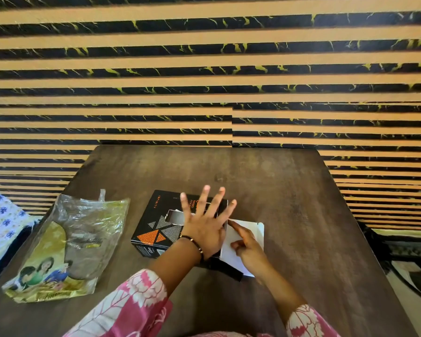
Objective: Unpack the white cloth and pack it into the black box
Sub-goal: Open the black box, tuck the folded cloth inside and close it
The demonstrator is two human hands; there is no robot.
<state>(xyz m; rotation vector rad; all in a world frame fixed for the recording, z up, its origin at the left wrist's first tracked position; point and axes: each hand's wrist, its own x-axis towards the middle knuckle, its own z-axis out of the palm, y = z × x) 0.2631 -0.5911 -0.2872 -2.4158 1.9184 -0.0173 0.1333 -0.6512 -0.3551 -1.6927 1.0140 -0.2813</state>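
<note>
The black box (156, 227), printed with orange and grey triangles, lies on its side on the brown table (289, 190). My left hand (204, 222) presses flat on its top with the fingers spread. Something pale shows through the cut-out window (174, 217) in the top; I cannot tell whether it is the white cloth. The box's white end flap (231, 256) stands open at the right end. My right hand (249, 251) is on that flap, index finger stretched along it and the other fingers curled.
A crumpled clear and yellow plastic wrapper (66, 249) with a printed picture lies empty on the table's left side. A blue-flowered fabric (0, 222) sits beyond the left edge. A striped wall stands right behind the table.
</note>
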